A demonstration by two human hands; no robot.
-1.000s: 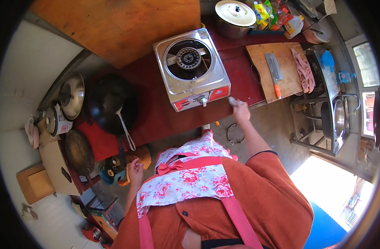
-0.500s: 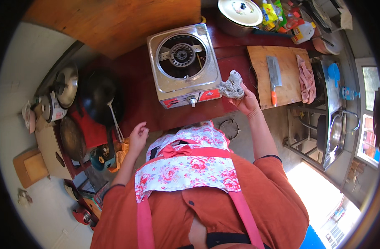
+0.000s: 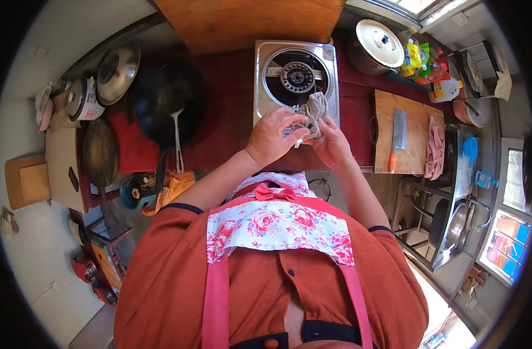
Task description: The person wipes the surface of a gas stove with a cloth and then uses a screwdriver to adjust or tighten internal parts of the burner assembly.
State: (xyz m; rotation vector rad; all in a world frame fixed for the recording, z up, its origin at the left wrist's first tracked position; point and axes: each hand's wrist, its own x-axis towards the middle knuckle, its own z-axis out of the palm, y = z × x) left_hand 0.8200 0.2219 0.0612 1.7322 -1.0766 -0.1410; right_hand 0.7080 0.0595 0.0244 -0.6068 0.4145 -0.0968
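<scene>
A crumpled grey cloth (image 3: 317, 110) is held up in front of the gas stove (image 3: 262, 104), over its near edge. My right hand (image 3: 334, 145) grips it from the right, fingers closed round its lower part. From the left, my left hand (image 3: 269, 136) has its bent fingers and thumb at the cloth's left edge, closed on it. The silver stove has a round opening with a burner (image 3: 297, 77) inside. Its front panel and knob are mostly hidden behind my hands and the cloth.
Left of the stove sits a black wok (image 3: 155, 110) with a metal spatula (image 3: 177, 142). To the right, a cutting board (image 3: 385, 136) bears a cleaver (image 3: 399, 131) and a pink cloth (image 3: 434, 148). A lidded pot (image 3: 365, 55) and several bottles stand behind.
My left hand has risen from beside the apron to the cloth. My right hand has brought the cloth from the stove's right side to its front. The view has shifted left.
</scene>
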